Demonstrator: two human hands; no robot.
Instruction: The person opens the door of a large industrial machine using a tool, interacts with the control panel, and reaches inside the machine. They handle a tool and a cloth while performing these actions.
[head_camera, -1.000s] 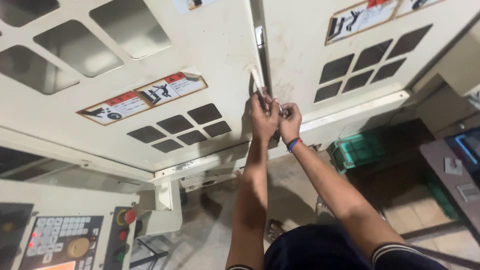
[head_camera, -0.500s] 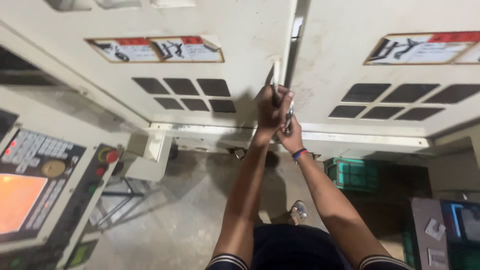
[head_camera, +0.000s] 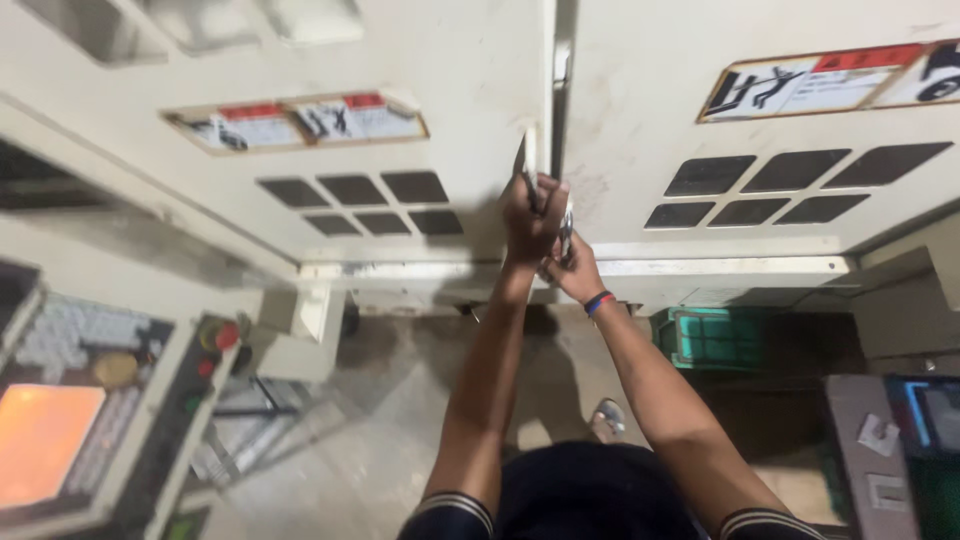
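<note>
Both arms are stretched forward, the left hand (head_camera: 528, 212) being closed around the door handle (head_camera: 527, 160) (at the seam of two cream machine doors (head_camera: 400, 60)), the right hand (head_camera: 568, 262) closed just beside it around a small metal object.

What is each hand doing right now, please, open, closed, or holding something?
Left hand: closed around the left door handle.
Right hand: fingers curled at the right door handle; firm grip cannot be told.
</note>
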